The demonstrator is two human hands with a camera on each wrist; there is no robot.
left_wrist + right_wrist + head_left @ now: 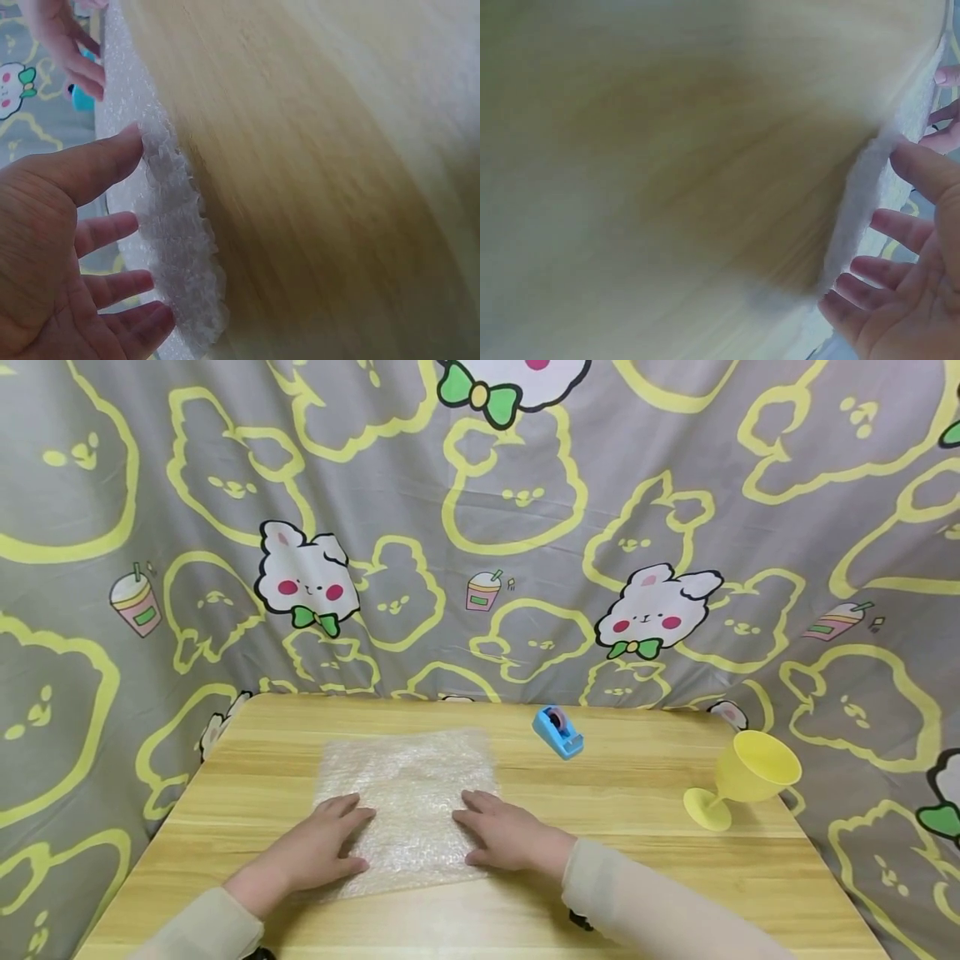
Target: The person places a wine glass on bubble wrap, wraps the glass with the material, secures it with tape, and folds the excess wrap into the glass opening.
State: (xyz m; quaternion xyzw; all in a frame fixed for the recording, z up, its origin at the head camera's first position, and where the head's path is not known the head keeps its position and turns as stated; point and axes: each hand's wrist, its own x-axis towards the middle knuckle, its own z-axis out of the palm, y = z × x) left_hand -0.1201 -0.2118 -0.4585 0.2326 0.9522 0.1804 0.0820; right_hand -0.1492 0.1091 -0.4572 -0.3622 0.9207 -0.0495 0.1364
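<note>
bubble wrap (412, 810) on the table (637, 814), left of middle
left hand (326, 837) and right hand (508, 835) touch its left and right sides, fingers spread, gripping nothing; yellow cup (737, 774) at right, blue tape dispenser (556, 737) farther back.

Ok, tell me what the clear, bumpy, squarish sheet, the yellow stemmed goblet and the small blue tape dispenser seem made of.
Clear, bumpy, squarish sheet: likely thin, glossy plastic bubble wrap, from its bumps and glints.
Yellow stemmed goblet: probably satin plastic, being evenly coloured and opaque; painted metal remains possible.
Small blue tape dispenser: seemingly smooth plastic, from its uniform colour.
</note>
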